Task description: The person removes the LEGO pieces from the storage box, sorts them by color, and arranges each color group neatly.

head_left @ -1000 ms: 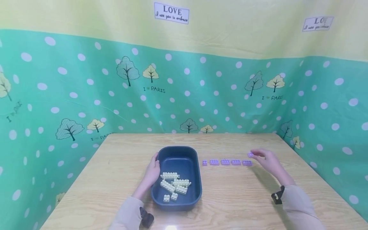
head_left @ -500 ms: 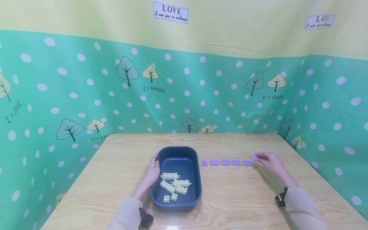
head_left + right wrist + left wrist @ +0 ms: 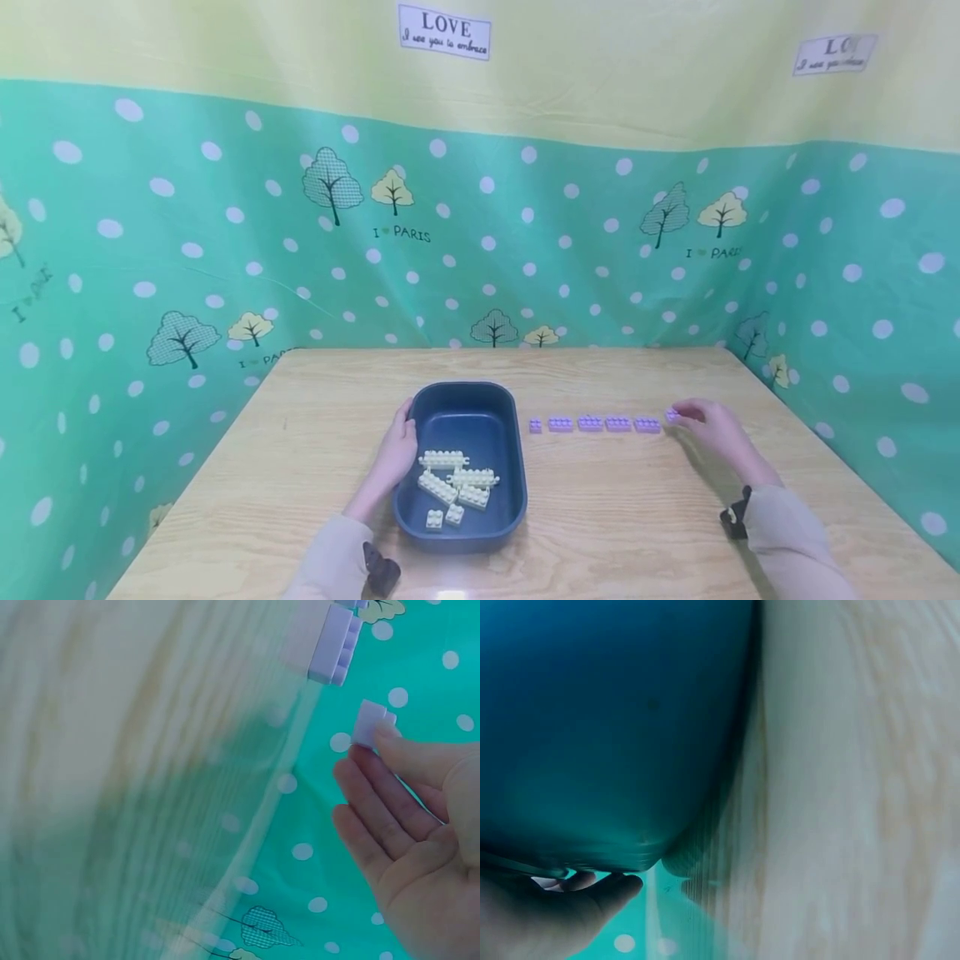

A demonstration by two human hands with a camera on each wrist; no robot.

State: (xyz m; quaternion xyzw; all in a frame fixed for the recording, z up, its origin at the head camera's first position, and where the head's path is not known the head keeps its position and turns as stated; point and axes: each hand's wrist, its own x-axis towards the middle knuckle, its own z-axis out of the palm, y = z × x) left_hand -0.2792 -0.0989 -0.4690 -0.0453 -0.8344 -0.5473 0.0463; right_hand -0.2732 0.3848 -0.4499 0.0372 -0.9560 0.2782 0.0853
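My right hand [image 3: 716, 431] pinches a small purple building brick [image 3: 672, 414] between thumb and fingertips, at the right end of a row of purple bricks. In the right wrist view, the pinched brick [image 3: 369, 724] is held near a longer purple brick [image 3: 330, 646], with a gap between them. The other fingers [image 3: 373, 817] extend below it. My left hand [image 3: 397, 448] grips the left rim of a dark blue tray [image 3: 517, 450]. The left wrist view is mostly filled by the tray's outer wall [image 3: 607, 727], with the hand [image 3: 551, 915] at its edge.
Several cream bricks [image 3: 474, 477] lie in the near half of the tray, some overlapping. On the wooden table [image 3: 615, 517], several purple bricks [image 3: 590, 423] stand in a line right of the tray. A green dotted curtain [image 3: 450, 275] hangs behind and at both sides.
My right hand has moved right and slightly nearer with the small purple brick, from above the row's last brick to just beyond its right end. The left hand and tray stay put.
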